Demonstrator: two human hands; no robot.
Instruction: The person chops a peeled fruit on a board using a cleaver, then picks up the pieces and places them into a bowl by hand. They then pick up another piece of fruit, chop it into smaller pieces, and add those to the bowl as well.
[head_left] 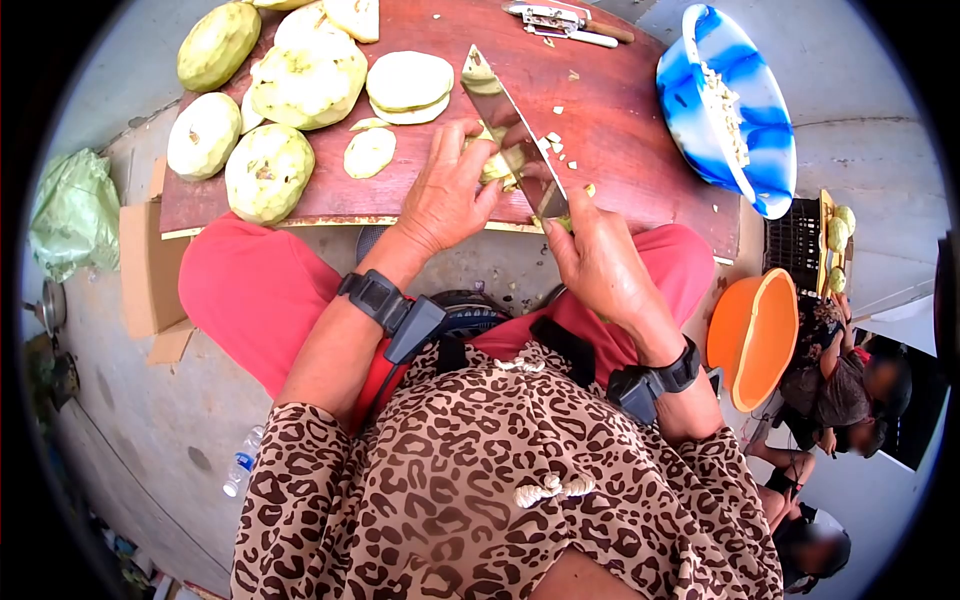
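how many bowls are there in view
2. A blue-and-white bowl is just right of the red board, with chopped pieces inside; an orange bowl is lower, by the person's right knee. More may be hidden out of frame.

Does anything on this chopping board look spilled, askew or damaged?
Only a minor spill: small cut bits lie scattered on the red board beside the knife that the right hand grips, loose from the fruit piece held by the left hand. Nothing else looks damaged or askew.
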